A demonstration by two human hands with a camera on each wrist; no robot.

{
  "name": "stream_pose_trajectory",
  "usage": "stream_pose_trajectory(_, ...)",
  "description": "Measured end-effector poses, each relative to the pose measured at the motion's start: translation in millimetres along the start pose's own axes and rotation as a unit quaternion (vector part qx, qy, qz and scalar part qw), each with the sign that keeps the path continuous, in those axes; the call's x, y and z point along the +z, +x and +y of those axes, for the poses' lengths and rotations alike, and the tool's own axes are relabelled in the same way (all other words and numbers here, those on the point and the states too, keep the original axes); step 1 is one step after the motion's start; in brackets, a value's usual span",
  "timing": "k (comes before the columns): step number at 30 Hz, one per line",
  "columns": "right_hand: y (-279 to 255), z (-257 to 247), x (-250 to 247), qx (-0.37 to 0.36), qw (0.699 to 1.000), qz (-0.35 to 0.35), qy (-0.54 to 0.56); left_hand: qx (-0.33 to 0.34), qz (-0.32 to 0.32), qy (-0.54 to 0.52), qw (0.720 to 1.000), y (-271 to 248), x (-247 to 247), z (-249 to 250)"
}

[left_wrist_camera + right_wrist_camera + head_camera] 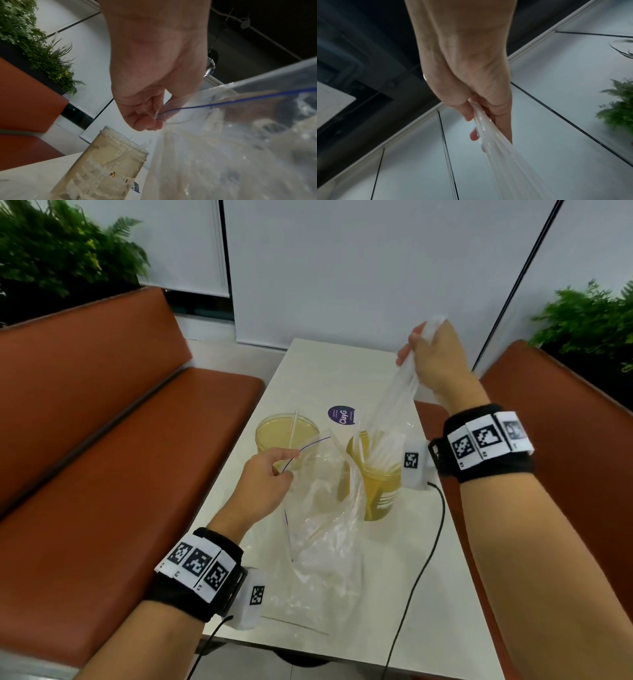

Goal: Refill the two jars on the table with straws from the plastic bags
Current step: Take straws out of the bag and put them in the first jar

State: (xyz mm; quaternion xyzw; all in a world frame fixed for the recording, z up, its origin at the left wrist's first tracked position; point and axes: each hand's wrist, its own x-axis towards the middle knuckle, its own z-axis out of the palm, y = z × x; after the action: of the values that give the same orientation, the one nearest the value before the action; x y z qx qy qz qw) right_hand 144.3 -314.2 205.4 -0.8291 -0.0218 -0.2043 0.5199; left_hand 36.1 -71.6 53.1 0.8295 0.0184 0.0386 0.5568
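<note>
Both my forearms reach in over the near edge of a white table, each wrist wrapped in a black band with black-and-white square markers. My left hand hovers above the middle of the table, thumb and fingers pinching the blue-lined zip rim of a clear plastic bag. Its crumpled body sags down onto the table toward the near edge. In the left wrist view the blue line runs straight out from my curled fingertips.

My right hand is raised above the right side of the table, fingers closed around the top of a bundle of clear straws. They fan downward, and their lower ends sit inside the right jar, an amber-tinted see-through jar standing near the right edge, just beside the bag. The right wrist view shows the straws squeezed between my thumb and fingers.

Another amber jar, the left jar, stands upright beyond my left hand, nearer the left edge, with a single straw leaning in it. A round purple sticker lies flat on the table between and behind the jars.

Orange-brown bench seats flank both long sides. Green ferns show at the far left and right corners.
</note>
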Motion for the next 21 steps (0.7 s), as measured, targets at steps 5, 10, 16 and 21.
stream_pose_trajectory(5, -10.3, 58.9, 25.2, 0.03, 0.997, -0.047, -0.051, 0.014, 0.002, 0.0, 1.0, -0.7, 1.3, 4.2)
stream_pose_trajectory(10, -25.2, 102.8, 42.2, 0.067, 0.989, -0.102, -0.079, 0.015, 0.003, 0.0, 1.0, 2.1, 5.8, 7.7)
stream_pose_trajectory(16, -32.1, 100.6, 30.6, -0.024, 0.999, 0.033, 0.016, 0.026, -0.008, 0.009, 1.0, 3.7, 7.3, 14.5)
stream_pose_trajectory(21, -32.4, 113.3, 34.9, -0.095, 0.98, -0.037, -0.173, 0.052, -0.047, 0.05, 0.996, 0.9, 5.7, 29.6)
